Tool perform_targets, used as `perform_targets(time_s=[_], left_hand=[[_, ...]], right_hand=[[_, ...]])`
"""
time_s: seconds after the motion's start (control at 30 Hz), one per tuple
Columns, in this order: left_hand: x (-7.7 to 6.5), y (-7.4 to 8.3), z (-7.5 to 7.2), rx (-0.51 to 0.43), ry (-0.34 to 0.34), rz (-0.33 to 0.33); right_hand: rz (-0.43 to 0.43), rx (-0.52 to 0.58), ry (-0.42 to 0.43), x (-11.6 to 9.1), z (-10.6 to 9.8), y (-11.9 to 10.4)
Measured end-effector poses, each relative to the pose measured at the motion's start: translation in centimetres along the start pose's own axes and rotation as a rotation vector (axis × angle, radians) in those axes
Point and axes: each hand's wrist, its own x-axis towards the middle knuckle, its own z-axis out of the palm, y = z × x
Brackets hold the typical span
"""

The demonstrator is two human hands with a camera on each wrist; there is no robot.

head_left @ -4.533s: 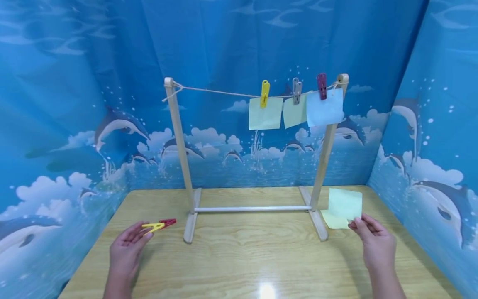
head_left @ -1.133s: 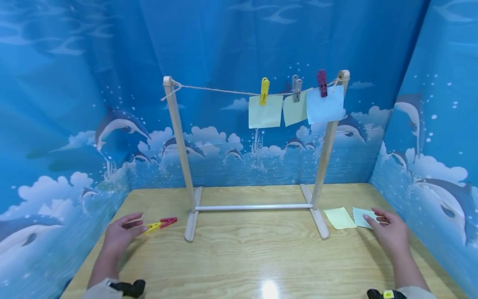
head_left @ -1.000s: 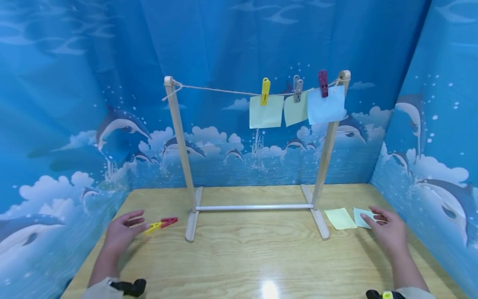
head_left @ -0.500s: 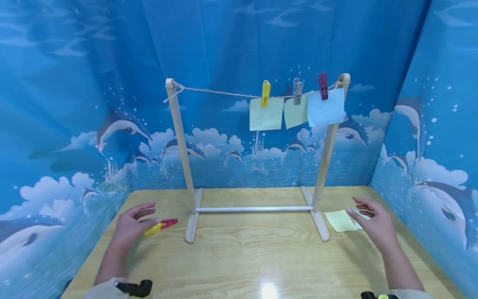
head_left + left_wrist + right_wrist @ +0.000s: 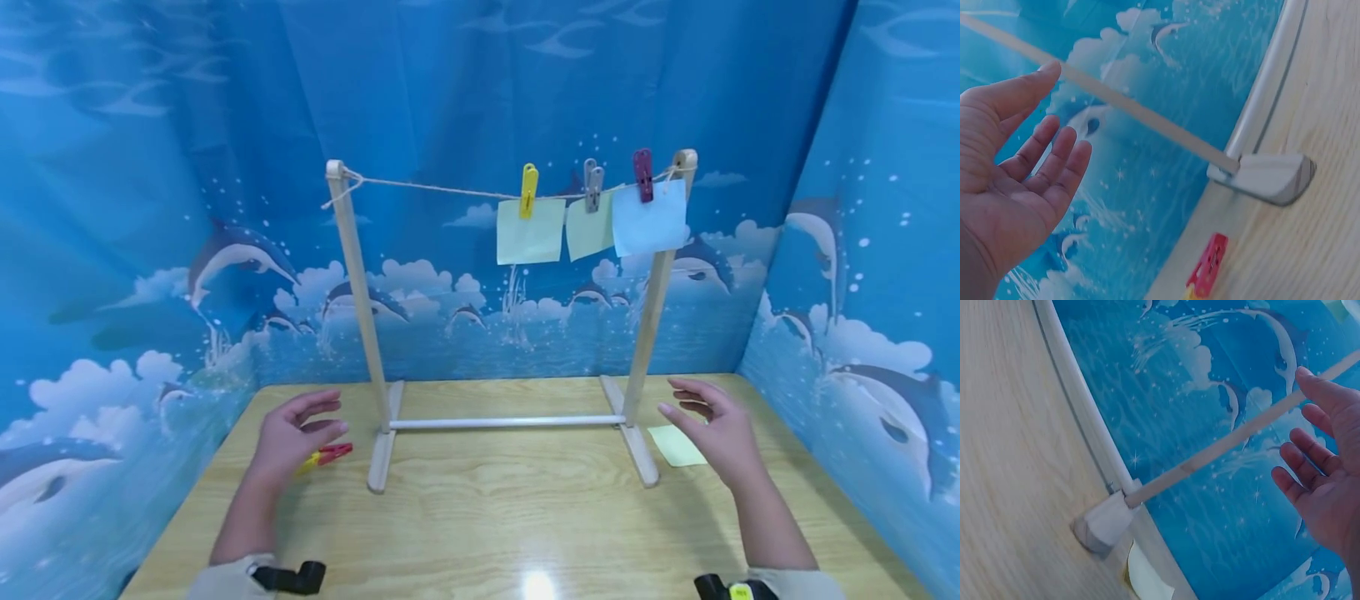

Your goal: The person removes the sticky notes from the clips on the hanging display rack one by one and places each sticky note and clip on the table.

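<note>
My left hand (image 5: 296,437) hovers with relaxed fingers left of the wooden rack (image 5: 360,292); it holds nothing. Just beneath it a red clothespin (image 5: 337,452) and a partly covered yellow clothespin (image 5: 311,461) lie on the table. In the left wrist view the red clothespin (image 5: 1211,262) shows below the rack's foot. Beside the rack's other post my right hand (image 5: 716,429) hangs in the air, fingers loosely bent and holding nothing. A pale yellow-green paper note (image 5: 677,447) lies under it, partly covered; the bluish note is hidden behind the hand.
A string (image 5: 442,188) spans the rack's posts. On it hang two pale green notes, the left one (image 5: 530,237) by a yellow clothespin (image 5: 528,192), the other by grey clothespins (image 5: 594,187), and a light blue note (image 5: 651,223) by a purple clothespin (image 5: 642,175). A dolphin-print curtain surrounds the table.
Earlier my left hand held the yellow clothespin and my right a bluish note; both were set down on the table. Since then both hands have risen and moved inward toward the rack.
</note>
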Motion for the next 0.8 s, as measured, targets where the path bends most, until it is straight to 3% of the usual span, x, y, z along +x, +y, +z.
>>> perform_targets(time_s=[0.43, 0.8], left_hand=[[-0.2, 1.9, 1.6, -0.055, -0.021, 0.014], [0.1, 4.0, 2.7, -0.062, -0.077, 0.114]], right_hand=[[-0.041, 0.040, -0.024, 0.7, 0.8, -2.5], [-0.147, 0.118, -0.070, 1.7, 0.7, -4.7]])
